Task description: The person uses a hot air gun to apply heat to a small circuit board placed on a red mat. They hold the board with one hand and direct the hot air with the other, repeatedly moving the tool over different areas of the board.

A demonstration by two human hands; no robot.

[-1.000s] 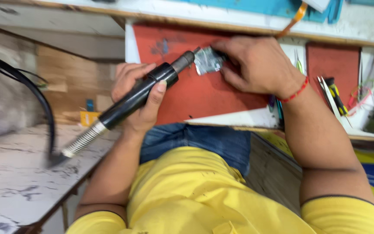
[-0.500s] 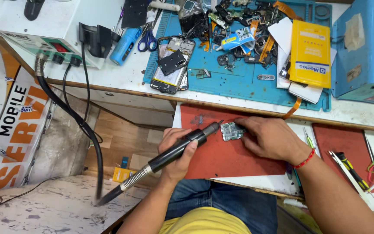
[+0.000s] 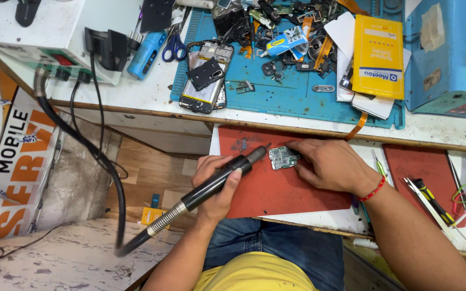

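The view is taking in far more than a second ago: the whole worktop (image 3: 152, 99) is now showing, where before only its near edge and the pull-out shelf were in frame. The blue mat (image 3: 292, 102) littered with phone parts, an opened phone (image 3: 206, 78) and a yellow packet (image 3: 377, 56) are lying well beyond the hands. On the red mat (image 3: 276, 186) the work itself is staying put. The left hand (image 3: 217, 186) is still clamped around the black hot-air handpiece (image 3: 219, 180), its nozzle now lying just beside the small green circuit board (image 3: 283, 158) rather than over it. The right hand (image 3: 333, 164) is keeping its fingertips pressed on the board's far edge, fingers close together, pinning it flat.
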